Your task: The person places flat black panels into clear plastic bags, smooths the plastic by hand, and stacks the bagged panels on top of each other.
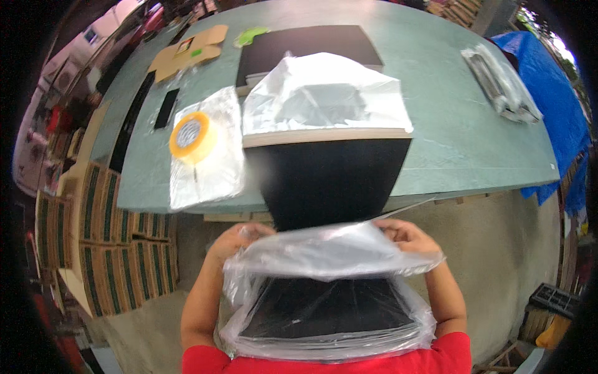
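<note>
Head view: left hand (244,237) and right hand (408,237) are gripping a clear plastic bag (330,252) at opposite sides, between the green table (464,140) and a red shirt (430,359). Probably light, limp, slippery and easily torn, it is favoring holds along its edges; glossy and wrinkled, it is partly covering a stiff-looking black panel (336,177).
</note>
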The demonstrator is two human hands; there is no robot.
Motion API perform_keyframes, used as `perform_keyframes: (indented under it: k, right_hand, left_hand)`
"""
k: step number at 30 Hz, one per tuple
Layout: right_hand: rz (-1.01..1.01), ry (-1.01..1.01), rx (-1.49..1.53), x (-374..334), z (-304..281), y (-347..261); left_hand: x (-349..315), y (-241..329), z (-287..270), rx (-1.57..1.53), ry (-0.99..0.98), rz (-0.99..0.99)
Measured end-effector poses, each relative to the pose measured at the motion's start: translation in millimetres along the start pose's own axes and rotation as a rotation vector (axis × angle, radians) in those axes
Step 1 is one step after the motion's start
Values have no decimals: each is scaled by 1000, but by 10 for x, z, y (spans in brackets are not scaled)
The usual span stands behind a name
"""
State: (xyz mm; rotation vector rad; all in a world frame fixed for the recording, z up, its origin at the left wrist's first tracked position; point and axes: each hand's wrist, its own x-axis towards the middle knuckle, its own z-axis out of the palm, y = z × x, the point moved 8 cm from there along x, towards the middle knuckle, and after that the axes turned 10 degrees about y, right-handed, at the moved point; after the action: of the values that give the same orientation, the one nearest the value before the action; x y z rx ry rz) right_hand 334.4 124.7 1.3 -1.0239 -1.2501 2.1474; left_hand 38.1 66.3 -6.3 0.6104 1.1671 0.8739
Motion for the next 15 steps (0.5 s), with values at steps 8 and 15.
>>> perform_keyframes:
  k: [8,15]
  right_hand:
    - [-12,-164,8,-76,376,-694]
    - [210,-164,-378,-18,289,-359]
  left_hand:
    - [-788,1080,489,190,-14,376]
    - [-561,685,280,-119,-59,188]
